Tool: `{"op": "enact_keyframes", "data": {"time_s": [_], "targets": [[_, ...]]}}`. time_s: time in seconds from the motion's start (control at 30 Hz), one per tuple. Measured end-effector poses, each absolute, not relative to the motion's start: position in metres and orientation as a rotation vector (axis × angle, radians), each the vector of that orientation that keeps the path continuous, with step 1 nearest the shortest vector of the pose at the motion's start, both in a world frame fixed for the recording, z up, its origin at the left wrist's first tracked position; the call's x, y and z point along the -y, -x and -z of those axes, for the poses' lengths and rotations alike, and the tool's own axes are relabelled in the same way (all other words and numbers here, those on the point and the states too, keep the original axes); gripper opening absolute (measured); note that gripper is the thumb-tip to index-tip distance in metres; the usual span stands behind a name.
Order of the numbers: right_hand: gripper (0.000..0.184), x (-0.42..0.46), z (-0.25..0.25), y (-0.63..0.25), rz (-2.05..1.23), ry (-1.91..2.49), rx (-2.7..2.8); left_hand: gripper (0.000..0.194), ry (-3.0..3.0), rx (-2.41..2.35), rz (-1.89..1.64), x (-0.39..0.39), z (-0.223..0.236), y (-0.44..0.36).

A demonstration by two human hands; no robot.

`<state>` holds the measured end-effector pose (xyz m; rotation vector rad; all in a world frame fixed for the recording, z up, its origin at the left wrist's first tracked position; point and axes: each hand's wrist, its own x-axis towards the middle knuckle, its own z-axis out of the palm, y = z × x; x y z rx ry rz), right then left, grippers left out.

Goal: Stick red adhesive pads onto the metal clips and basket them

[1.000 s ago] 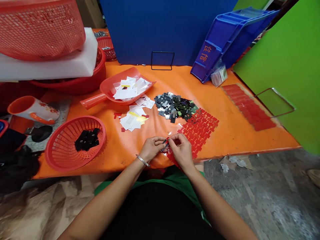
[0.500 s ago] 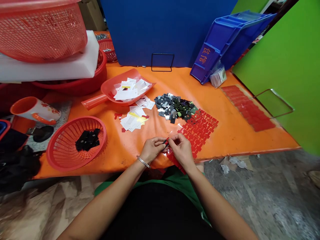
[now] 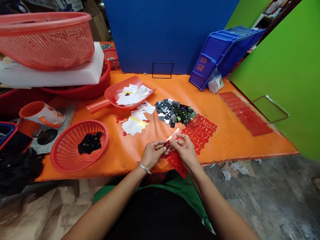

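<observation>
Both my hands meet at the near edge of the orange table (image 3: 232, 136). My left hand (image 3: 153, 154) pinches a small dark piece (image 3: 166, 144) with a red sticker on it. My right hand (image 3: 185, 150) is closed on the same piece from the right side, its fingertips at the sticker. A clear strip (image 3: 173, 134) sticks up just above the fingers. Under my right hand lies a sheet of red stickers (image 3: 200, 130). A pile of dark and silver pieces (image 3: 175, 111) sits beyond it.
A red mesh basket (image 3: 67, 156) with black pieces stands at the left. A red scoop (image 3: 117, 96) holds white backing papers; more papers (image 3: 135, 123) lie loose. Blue bins (image 3: 220, 53) lean at the back right, another sticker sheet (image 3: 245, 111) at the right, big baskets and a mug (image 3: 42, 115) on the left.
My hands stay pinched together on the small piece. The camera has tilted, so the scene sits slightly lower. A clear strip now shows above my fingers.
</observation>
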<state>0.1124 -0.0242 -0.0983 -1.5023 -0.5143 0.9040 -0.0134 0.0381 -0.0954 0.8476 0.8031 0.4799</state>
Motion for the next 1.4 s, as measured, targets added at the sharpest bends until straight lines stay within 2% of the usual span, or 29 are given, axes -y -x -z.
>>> {"op": "enact_keyframes", "data": {"time_s": [0.17,0.4,0.63,0.7,0.8,0.87,0.97,1.03,1.1,1.23,1.33,1.4], "targets": [[0.028,0.026,0.087,-0.115,-0.993,1.468,0.56,0.033,-0.83,-0.797,-0.494,-0.037,0.082,0.013],[0.033,0.026,0.082,-0.105,-0.903,1.528,0.764,0.043,-0.817,-0.699,-0.412,-0.035,0.072,0.026],[0.033,0.025,0.081,-0.094,-0.95,1.55,1.045,0.039,-0.971,-0.928,-0.487,-0.045,0.063,0.063],[0.03,0.018,0.085,-0.106,-0.789,1.636,1.131,0.037,-1.139,-1.021,-0.625,-0.058,0.049,0.087],[0.019,0.001,0.093,-0.137,-0.363,1.845,1.279,0.034,-1.404,-1.293,-0.921,-0.083,0.028,0.133],[0.015,-0.014,0.099,-0.157,-0.123,1.973,1.342,0.029,-1.609,-1.547,-0.999,-0.099,0.018,0.162],[0.026,-0.034,0.106,-0.179,0.055,2.147,1.4,0.025,-2.03,-1.816,-1.025,-0.111,0.015,0.189],[0.037,-0.044,0.109,-0.188,0.05,2.235,1.444,0.027,-2.182,-1.763,-1.089,-0.11,0.017,0.192],[0.038,-0.051,0.11,-0.193,-0.019,2.284,1.48,0.025,-2.16,-1.617,-1.132,-0.102,0.023,0.184],[0.027,-0.057,0.105,-0.198,-0.082,2.27,1.462,0.021,-1.958,-1.353,-1.055,-0.082,0.038,0.148],[0.012,-0.052,0.092,-0.191,-0.092,2.094,1.384,0.022,-1.659,-1.155,-0.896,-0.07,0.051,0.112],[0.005,-0.043,0.081,-0.179,-0.234,1.927,1.3,0.024,-1.431,-1.042,-0.81,-0.065,0.059,0.088]]}}
